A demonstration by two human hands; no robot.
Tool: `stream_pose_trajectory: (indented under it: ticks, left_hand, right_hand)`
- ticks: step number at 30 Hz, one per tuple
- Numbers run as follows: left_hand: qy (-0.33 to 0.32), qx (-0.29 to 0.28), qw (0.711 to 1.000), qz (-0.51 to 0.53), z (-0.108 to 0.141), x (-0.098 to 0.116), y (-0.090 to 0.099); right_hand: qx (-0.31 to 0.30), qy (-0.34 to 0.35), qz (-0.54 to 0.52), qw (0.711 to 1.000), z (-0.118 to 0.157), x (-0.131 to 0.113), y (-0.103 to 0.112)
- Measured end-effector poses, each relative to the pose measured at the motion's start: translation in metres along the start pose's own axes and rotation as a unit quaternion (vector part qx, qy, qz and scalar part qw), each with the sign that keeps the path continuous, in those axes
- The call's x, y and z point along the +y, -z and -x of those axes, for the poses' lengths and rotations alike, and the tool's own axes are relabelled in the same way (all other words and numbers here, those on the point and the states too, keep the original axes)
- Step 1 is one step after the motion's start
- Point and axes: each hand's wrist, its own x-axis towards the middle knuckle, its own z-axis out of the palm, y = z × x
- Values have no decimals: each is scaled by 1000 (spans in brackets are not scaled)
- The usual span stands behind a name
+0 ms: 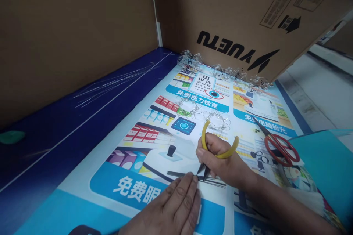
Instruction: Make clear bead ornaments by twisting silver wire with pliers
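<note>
My right hand (217,154) is closed round yellow-handled pliers (234,146), their dark pointed jaws angled down to several thin dark strips (179,173) on the printed poster. Flat on the poster, my left hand (176,205) lies with its fingers stretched out and fingertips beside the jaws, touching or pressing the strips. Whether the jaws grip a strip I cannot tell. Two rings of thin clear wire, a left one (188,107) and a right one (216,120), lie just beyond my right hand.
Red-handled scissors (281,148) lie to the right beside a turquoise sheet (322,169). Tangled wire pieces (234,75) line the far edge below a cardboard box (220,14). Loose clear strands (116,82) lie on the blue surface (82,117) at left, near another cardboard wall (74,36).
</note>
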Motion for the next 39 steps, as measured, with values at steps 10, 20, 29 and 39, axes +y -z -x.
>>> stream_pose_trajectory:
  ticks: [10, 20, 29, 39]
  left_hand:
    - [1, -13, 1000, 0, 0, 2, 0]
    - [3, -18, 1000, 16, -1, 4, 4]
    - [4, -17, 1000, 16, 1, 5, 3]
    - [-3, -34, 999, 14, -2, 4, 8]
  right_hand:
    - [-16, -8, -65, 998, -6, 9, 1]
    - [-9, -11, -71, 997, -9, 11, 1]
    - [10, -31, -53, 998, -9, 12, 0]
    - [32, -29, -52, 998, -11, 11, -2]
